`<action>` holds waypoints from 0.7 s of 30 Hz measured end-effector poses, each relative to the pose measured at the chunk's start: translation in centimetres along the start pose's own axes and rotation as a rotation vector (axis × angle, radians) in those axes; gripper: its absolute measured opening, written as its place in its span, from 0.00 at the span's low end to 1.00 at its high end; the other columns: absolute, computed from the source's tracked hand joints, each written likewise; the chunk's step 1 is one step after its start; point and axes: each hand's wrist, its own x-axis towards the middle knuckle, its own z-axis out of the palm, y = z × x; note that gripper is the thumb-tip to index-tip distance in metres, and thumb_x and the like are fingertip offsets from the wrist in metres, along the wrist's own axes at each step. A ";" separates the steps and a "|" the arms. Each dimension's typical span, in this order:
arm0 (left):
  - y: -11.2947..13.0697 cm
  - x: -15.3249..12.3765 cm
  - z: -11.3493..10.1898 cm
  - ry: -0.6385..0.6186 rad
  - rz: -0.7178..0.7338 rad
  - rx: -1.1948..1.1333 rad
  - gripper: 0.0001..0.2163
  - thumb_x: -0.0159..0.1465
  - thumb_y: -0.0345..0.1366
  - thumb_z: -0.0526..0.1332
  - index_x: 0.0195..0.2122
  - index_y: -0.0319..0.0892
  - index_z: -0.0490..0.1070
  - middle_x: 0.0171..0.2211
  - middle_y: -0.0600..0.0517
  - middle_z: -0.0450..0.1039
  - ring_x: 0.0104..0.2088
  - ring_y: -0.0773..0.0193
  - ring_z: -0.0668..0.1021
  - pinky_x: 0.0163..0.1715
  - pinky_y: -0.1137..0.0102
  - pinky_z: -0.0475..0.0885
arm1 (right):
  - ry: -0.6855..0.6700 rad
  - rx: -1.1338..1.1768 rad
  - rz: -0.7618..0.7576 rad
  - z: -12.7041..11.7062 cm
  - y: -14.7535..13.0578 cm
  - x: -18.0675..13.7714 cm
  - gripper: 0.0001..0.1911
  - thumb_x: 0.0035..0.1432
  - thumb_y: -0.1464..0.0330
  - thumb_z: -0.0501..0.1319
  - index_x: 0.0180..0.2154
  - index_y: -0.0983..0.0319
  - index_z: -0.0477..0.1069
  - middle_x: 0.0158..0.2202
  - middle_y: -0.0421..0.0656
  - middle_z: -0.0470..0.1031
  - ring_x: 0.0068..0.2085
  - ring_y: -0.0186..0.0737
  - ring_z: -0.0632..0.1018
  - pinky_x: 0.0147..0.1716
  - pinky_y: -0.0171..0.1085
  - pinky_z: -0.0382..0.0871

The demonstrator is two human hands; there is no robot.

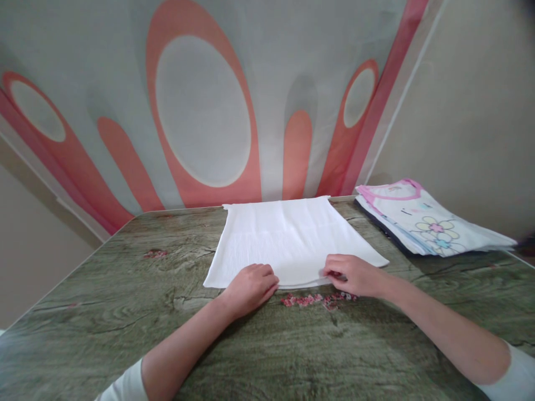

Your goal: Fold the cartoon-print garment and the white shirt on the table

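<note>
A white garment (288, 236) lies flat and folded on the green wood-grain table (104, 312), reaching from the far edge toward me. My left hand (249, 288) rests on its near edge with fingers curled and pinching the cloth. My right hand (354, 275) grips the same near edge a little to the right, fingers closed on the fabric. Both forearms stretch across the table from white short sleeves.
A stack of folded clothes (430, 223), topped by a white shirt with pink trim and a flower print, sits at the table's far right. Behind the table hangs a grey cloth (200, 111) with orange ovals. Pink specks mark the tabletop near my hands.
</note>
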 end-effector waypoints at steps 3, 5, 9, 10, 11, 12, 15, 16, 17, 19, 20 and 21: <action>0.2 -0.3 -0.1 0.044 0.025 0.068 0.14 0.68 0.33 0.47 0.32 0.40 0.70 0.30 0.49 0.68 0.30 0.64 0.70 0.31 0.69 0.65 | 0.050 -0.011 -0.014 0.1 -0.1 -0.1 0.09 0.55 0.75 0.53 0.36 0.63 0.70 0.32 0.43 0.70 0.33 0.35 0.71 0.34 0.34 0.65; 0.3 -0.6 -0.5 0.077 0.039 0.092 0.14 0.68 0.32 0.46 0.34 0.39 0.70 0.31 0.48 0.68 0.31 0.63 0.70 0.32 0.68 0.65 | 0.096 0.001 -0.031 0.1 -0.2 -0.3 0.09 0.56 0.75 0.52 0.36 0.63 0.69 0.33 0.44 0.70 0.34 0.36 0.71 0.34 0.34 0.65; 0.2 -1.2 -1.0 0.041 0.073 0.112 0.12 0.69 0.31 0.46 0.39 0.39 0.69 0.34 0.48 0.68 0.34 0.62 0.70 0.35 0.67 0.65 | 0.113 0.011 -0.072 0.3 -0.2 -1.3 0.09 0.58 0.75 0.51 0.37 0.62 0.69 0.33 0.45 0.70 0.34 0.36 0.71 0.35 0.35 0.65; 0.1 -1.2 -1.0 0.012 0.084 0.114 0.12 0.69 0.31 0.46 0.39 0.39 0.68 0.34 0.48 0.68 0.34 0.62 0.70 0.36 0.67 0.65 | 0.106 -0.006 -0.081 0.4 -0.1 -1.4 0.09 0.58 0.74 0.51 0.36 0.62 0.69 0.33 0.45 0.70 0.35 0.37 0.71 0.35 0.36 0.65; 0.1 -1.3 -0.9 -0.018 0.093 0.115 0.11 0.69 0.31 0.46 0.39 0.39 0.68 0.34 0.48 0.68 0.35 0.62 0.70 0.37 0.67 0.65 | 0.096 -0.025 -0.087 0.6 -0.1 -1.6 0.09 0.58 0.74 0.51 0.36 0.62 0.69 0.33 0.45 0.70 0.35 0.37 0.71 0.36 0.37 0.65; 0.1 -1.3 -0.8 -0.046 0.098 0.116 0.11 0.69 0.31 0.46 0.39 0.39 0.68 0.34 0.48 0.68 0.35 0.62 0.70 0.37 0.67 0.64 | 0.084 -0.041 -0.089 0.7 0.0 -1.7 0.10 0.58 0.74 0.51 0.36 0.62 0.70 0.33 0.45 0.71 0.35 0.38 0.71 0.37 0.38 0.65; 0.1 -1.2 -0.5 -0.089 0.091 0.095 0.10 0.69 0.32 0.47 0.39 0.41 0.68 0.35 0.49 0.68 0.35 0.61 0.70 0.38 0.67 0.64 | 0.049 -0.035 -0.082 0.7 -0.2 -1.7 0.10 0.58 0.75 0.51 0.36 0.62 0.70 0.32 0.44 0.70 0.35 0.38 0.70 0.38 0.39 0.64; 0.1 -1.2 -0.5 -0.090 0.084 0.082 0.10 0.69 0.32 0.47 0.39 0.41 0.68 0.35 0.49 0.68 0.36 0.61 0.70 0.38 0.68 0.64 | 0.044 -0.019 -0.075 0.6 -0.4 -1.7 0.09 0.57 0.75 0.52 0.36 0.62 0.70 0.32 0.44 0.70 0.35 0.38 0.70 0.38 0.39 0.64; 0.2 -1.2 -0.5 -0.091 0.075 0.068 0.11 0.69 0.32 0.47 0.39 0.42 0.68 0.36 0.50 0.69 0.36 0.62 0.70 0.38 0.68 0.64 | 0.045 0.003 -0.067 0.5 -0.6 -1.6 0.09 0.56 0.75 0.52 0.36 0.62 0.70 0.32 0.44 0.70 0.36 0.38 0.70 0.38 0.39 0.64; 0.2 -1.2 -0.5 -0.095 0.051 0.034 0.11 0.69 0.33 0.46 0.39 0.43 0.69 0.35 0.50 0.68 0.36 0.62 0.70 0.38 0.69 0.65 | 0.050 0.060 -0.047 0.2 -0.9 -1.6 0.07 0.56 0.74 0.54 0.36 0.62 0.70 0.33 0.44 0.69 0.36 0.38 0.70 0.38 0.39 0.64; 0.2 -1.2 -0.5 -0.099 0.037 0.016 0.11 0.69 0.34 0.46 0.39 0.43 0.69 0.35 0.50 0.68 0.35 0.63 0.70 0.37 0.70 0.65 | 0.051 0.095 -0.038 0.0 -1.0 -1.6 0.07 0.56 0.73 0.54 0.36 0.62 0.70 0.34 0.45 0.69 0.37 0.38 0.70 0.39 0.38 0.64; 0.3 -1.1 -0.6 -0.101 0.023 -0.002 0.11 0.69 0.36 0.47 0.40 0.43 0.69 0.35 0.50 0.68 0.35 0.63 0.71 0.36 0.70 0.65 | 0.052 0.131 -0.031 -0.1 -1.0 -1.6 0.06 0.57 0.72 0.54 0.35 0.62 0.70 0.34 0.45 0.69 0.37 0.38 0.70 0.39 0.38 0.64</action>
